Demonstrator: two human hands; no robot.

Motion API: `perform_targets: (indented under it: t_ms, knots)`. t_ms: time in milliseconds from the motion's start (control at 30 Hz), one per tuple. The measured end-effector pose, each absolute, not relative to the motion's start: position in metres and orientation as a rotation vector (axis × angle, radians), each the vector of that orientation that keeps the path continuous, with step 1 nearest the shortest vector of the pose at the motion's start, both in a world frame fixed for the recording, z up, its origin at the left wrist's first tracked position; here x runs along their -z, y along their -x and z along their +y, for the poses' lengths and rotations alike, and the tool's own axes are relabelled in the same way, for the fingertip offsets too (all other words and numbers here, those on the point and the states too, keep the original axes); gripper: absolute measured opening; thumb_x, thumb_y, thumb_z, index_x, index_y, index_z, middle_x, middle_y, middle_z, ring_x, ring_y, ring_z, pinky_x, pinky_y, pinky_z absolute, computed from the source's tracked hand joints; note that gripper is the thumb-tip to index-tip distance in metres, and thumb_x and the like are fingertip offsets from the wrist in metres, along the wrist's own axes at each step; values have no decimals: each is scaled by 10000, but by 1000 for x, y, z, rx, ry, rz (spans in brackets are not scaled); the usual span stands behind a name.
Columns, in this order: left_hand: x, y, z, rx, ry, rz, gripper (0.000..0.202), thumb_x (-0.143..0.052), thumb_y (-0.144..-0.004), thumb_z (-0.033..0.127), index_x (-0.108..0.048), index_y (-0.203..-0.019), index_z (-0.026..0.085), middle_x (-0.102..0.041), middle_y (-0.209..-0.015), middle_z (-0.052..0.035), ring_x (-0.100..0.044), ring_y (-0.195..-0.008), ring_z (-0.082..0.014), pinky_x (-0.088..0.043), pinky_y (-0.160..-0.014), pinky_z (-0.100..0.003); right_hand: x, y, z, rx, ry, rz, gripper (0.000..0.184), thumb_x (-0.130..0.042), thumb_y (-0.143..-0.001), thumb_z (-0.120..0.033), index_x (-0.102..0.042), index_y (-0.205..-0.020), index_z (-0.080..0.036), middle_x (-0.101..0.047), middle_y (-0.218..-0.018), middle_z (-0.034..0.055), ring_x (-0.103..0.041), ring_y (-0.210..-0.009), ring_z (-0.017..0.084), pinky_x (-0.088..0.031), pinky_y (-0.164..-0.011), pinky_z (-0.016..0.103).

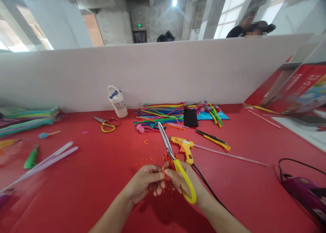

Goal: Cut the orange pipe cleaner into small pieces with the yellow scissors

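My left hand (149,181) pinches a short orange piece of pipe cleaner (164,174) between thumb and fingertips. Close against it, my right hand (183,178) keeps hold of scissors (187,183) with yellow and red handles, their blades pointing up and away from me. My right thumb and fingertips also meet at the orange piece, though which fingers press on it is partly hidden. Orange clippings (145,161) lie scattered on the red table around both hands. Just beyond the right hand rests a yellow glue gun (183,145) with a clear glue stick behind it.
Colourful pipe cleaners (160,114) are heaped by the white partition (152,73), beside a black flat object (191,118). A white cup (118,104) and second scissors (108,123) stand left of them. A cutter (214,139) lies right; a purple tool (304,192) sits far right.
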State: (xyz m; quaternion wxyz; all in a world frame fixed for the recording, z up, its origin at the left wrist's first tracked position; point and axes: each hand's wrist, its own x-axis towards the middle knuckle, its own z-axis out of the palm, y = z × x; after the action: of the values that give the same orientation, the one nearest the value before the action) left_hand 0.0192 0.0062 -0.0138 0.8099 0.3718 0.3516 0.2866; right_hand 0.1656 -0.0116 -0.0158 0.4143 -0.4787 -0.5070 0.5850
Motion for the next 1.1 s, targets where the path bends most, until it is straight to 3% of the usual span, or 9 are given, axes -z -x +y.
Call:
perform_targets:
  t_ms: [133, 367, 500, 667, 800, 933, 1100]
  knots:
    - [16, -22, 6, -621, -827, 768, 164, -582, -692, 267, -583, -658, 107, -582, -518, -22, -498, -362, -66, -346, -347, -153, 16, -165, -12, -1462, 1246, -1296, 291, -505, -679, -462, -456, -682, -175, -446, -406, -75, -324, -281, 40, -252, -282, 157]
    - [17, -25, 7, -766, -1150, 959, 45, -599, -637, 187, -590, -637, 143, -558, -452, 17, -497, -389, -96, -391, -417, -202, 16, -165, -9, -1310, 1398, -1360, 157, -469, -696, -301, -396, -600, -199, -331, -389, -99, -303, -321, 47, -236, -323, 169]
    - [21, -26, 3, -789, -1252, 1044, 40, -566, -643, 162, -603, -638, 147, -547, -459, 22, -480, -389, -90, -373, -418, -200, 17, -162, -8, -1206, 1465, -1409, 172, -475, -652, -240, -337, -554, -208, -312, -464, -88, -292, -403, 53, -242, -374, 176]
    - [20, -25, 6, -839, -1196, 1032, 37, -566, -631, 149, -586, -600, 145, -542, -433, 22, -477, -364, -93, -376, -396, -203, 16, -168, -9, -1073, 1519, -1506, 244, -495, -662, -303, -299, -547, -215, -289, -499, -79, -270, -455, 70, -230, -414, 193]
    - [11, -17, 14, -1011, -1011, 1029, 88, -595, -651, 220, -554, -643, 142, -584, -502, 7, -509, -390, -97, -392, -395, -200, 11, -180, -13, -908, 1591, -1657, 268, -588, -616, -358, -371, -573, -207, -363, -507, -66, -300, -468, 85, -215, -444, 210]
    - [6, -8, 19, -1171, -876, 991, 96, -591, -677, 224, -549, -656, 140, -596, -551, 11, -510, -414, -73, -376, -392, -168, 9, -185, -18, -570, 1722, -2027, 247, -507, -704, -434, -424, -670, -204, -501, -564, -23, -439, -487, 121, -232, -460, 221]
    - [5, -5, 20, -1244, -847, 940, 91, -573, -702, 206, -564, -653, 130, -598, -573, 7, -506, -436, -59, -375, -410, -155, 18, -182, -20, -438, 1737, -2215, 262, -384, -793, -444, -440, -765, -189, -591, -634, 31, -546, -565, 179, -259, -483, 248]
